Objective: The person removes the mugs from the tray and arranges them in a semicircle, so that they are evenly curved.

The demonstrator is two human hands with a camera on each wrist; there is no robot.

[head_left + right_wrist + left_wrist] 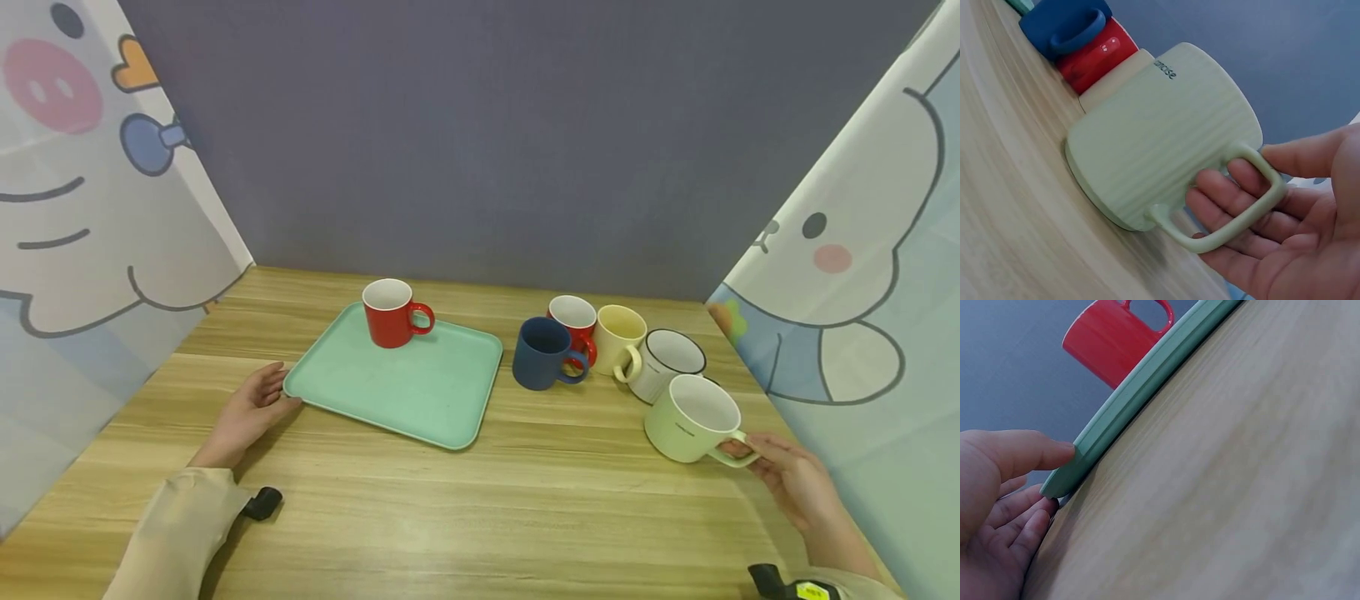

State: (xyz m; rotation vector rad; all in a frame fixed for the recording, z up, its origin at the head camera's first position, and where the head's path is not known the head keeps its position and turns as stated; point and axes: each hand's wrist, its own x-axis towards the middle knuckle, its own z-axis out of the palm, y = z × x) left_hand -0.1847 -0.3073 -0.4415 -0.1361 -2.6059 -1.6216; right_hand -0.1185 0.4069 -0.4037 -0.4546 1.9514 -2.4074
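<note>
My right hand (798, 479) holds a pale green mug (686, 425) by its handle, fingers passed through the loop and thumb against its top in the right wrist view. That mug stands at the near end of a row of mugs, slightly tilted by the look of its base. At the left, my left hand (251, 412) grips the near-left corner of a mint green tray (390, 392), thumb on the front rim and fingers round the side. A red mug (388, 321) with a white inside stands upright at the tray's back edge, handle to the right.
Right of the tray stand a dark blue mug (536, 358), a second red mug (573, 312), a cream yellow mug (617, 337) and a white mug (663, 367) with a dark rim, close together. A grey panel (480, 150) backs the wooden table (420, 517); printed cloths flank it.
</note>
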